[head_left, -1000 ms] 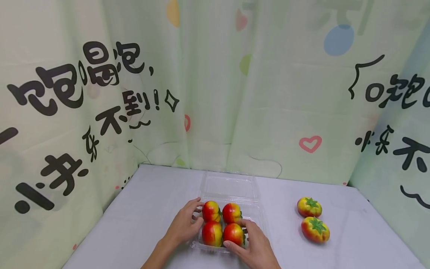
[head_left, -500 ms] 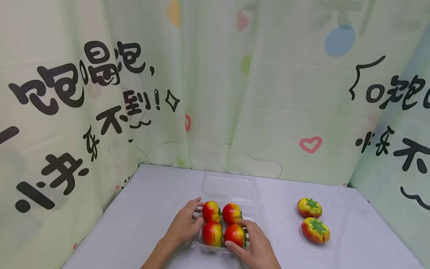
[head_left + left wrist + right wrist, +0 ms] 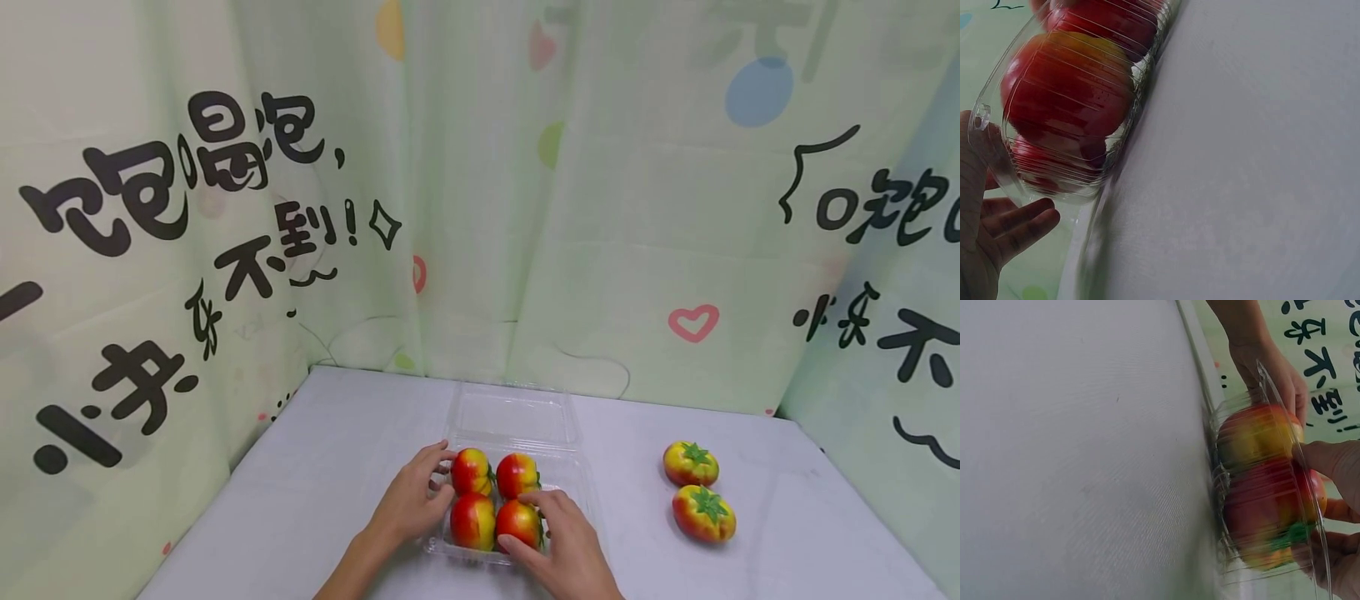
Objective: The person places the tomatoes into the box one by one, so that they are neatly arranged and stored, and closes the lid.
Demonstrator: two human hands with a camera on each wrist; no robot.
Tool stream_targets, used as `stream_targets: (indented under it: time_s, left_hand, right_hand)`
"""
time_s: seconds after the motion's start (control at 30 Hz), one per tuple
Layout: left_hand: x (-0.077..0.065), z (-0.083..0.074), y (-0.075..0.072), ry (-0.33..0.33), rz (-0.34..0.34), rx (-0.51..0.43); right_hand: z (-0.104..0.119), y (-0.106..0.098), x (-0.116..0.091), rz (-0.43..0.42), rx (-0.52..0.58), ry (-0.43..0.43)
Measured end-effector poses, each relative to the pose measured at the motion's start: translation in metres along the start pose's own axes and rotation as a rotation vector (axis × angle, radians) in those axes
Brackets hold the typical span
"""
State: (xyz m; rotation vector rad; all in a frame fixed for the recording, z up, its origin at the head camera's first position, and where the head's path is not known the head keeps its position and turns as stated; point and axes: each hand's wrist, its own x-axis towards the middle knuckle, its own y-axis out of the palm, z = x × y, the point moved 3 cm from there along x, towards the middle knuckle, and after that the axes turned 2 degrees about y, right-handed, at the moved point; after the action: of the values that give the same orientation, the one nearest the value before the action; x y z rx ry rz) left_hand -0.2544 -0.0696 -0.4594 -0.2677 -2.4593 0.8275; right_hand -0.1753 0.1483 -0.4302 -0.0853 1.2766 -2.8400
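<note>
Several red-and-yellow tomatoes sit in two rows in a clear plastic clamshell box (image 3: 491, 554) on the table. My right hand (image 3: 564, 542) holds the front right tomato (image 3: 517, 523) with thumb and fingers around it; its green leafy end faces right. Beside the box's left side is my left hand (image 3: 408, 500), fingers loosely extended near the back left tomato (image 3: 471, 472). The left wrist view shows spread left fingers (image 3: 1022, 228) next to the box wall; whether they press on it I cannot tell. The front left tomato (image 3: 472, 522) and back right tomato (image 3: 517, 475) lie between the hands.
The box's hinged lid (image 3: 513, 417) lies folded back behind it. Two more tomatoes rest on the table at right, one behind (image 3: 691, 462) the other (image 3: 704, 513), green leaves up. A printed curtain (image 3: 600, 275) borders the white table (image 3: 360, 400) at the back and sides.
My right hand and the front right tomato have shifted slightly left, closer to the front left tomato. The left hand has stayed in place.
</note>
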Motion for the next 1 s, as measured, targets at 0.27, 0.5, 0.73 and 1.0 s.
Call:
stream_targets:
  time_s: [0.27, 0.5, 0.73, 1.0]
  left_hand:
    - [-0.0001, 0.0005, -0.0006, 0.009, -0.002, -0.012]
    - [0.0006, 0.0012, -0.0004, 0.021, -0.001, -0.024]
    - [-0.0002, 0.0014, -0.0003, 0.006, 0.002, -0.013]
    - [0.0003, 0.0024, -0.0007, 0.005, 0.008, -0.016]
  right_hand:
    - [0.0047, 0.0031, 0.0030, -0.034, -0.043, -0.014]
    - [0.0066, 0.0032, 0.0044, -0.051, -0.079, -0.022]
    - [0.0057, 0.0021, 0.0028, -0.060, -0.090, 0.005]
    - [0.0078, -0.0040, -0.0009, -0.106, -0.090, 0.001]
